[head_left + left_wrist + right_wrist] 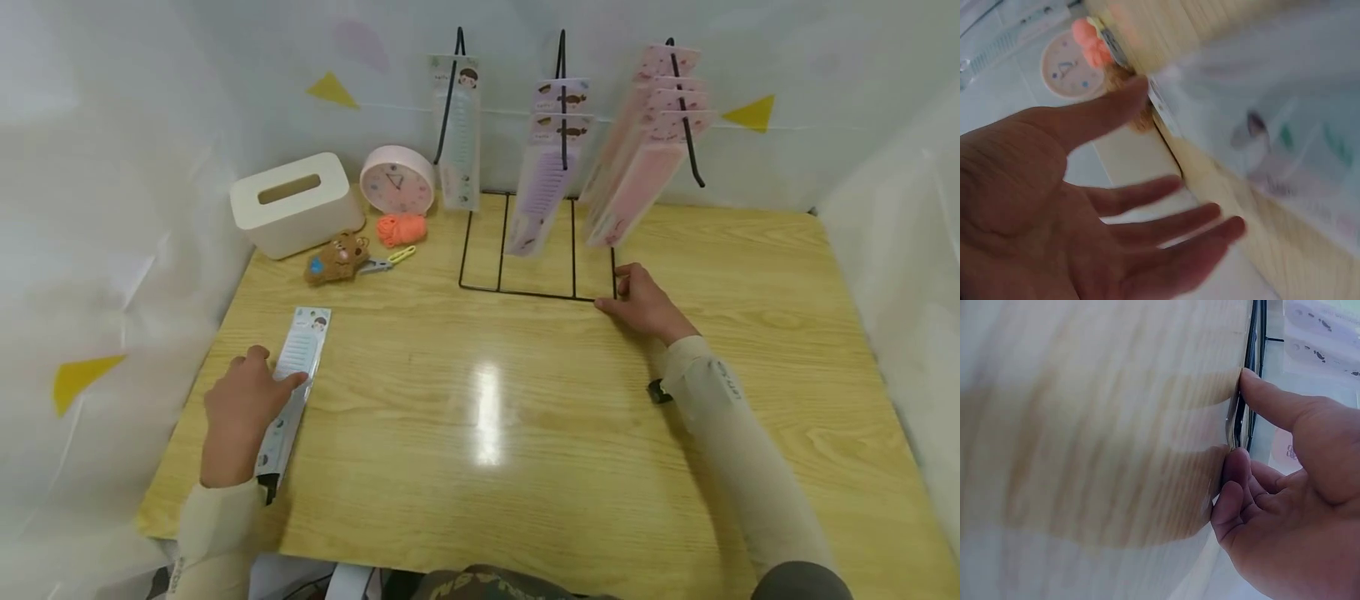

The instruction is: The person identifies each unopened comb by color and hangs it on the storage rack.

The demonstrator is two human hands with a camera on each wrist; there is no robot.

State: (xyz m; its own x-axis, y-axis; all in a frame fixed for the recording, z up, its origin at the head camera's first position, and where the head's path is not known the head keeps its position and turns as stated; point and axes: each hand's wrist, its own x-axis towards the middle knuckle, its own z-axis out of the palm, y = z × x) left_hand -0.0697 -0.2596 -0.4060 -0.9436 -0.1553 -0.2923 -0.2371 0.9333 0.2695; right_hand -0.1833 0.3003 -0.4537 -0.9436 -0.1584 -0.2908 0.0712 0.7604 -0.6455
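My left hand (pixel 243 408) is spread over a light blue comb in a clear packet (pixel 298 354), which lies on the table at the left. In the left wrist view the fingers are parted and the packet (pixel 1310 131), blurred, is beside the thumb. At the back stands a black wire display rack (pixel 536 294) with its base flat on the table. My right hand (pixel 645 307) holds the base's front right corner between thumb and curled fingers. From the rack's hooks hang one light blue packet (pixel 459 142), purple packets (pixel 543 187) and several pink packets (pixel 637 183).
Back left are a white tissue box (pixel 296 204), a pink clock (pixel 397 182), orange yarn (pixel 401 229), a brown plush bear (pixel 337 258) and small scissors with a yellow handle (pixel 390 260). White sheeting (pixel 97 250) surrounds the wooden table (pixel 570 417) behind and at both sides.
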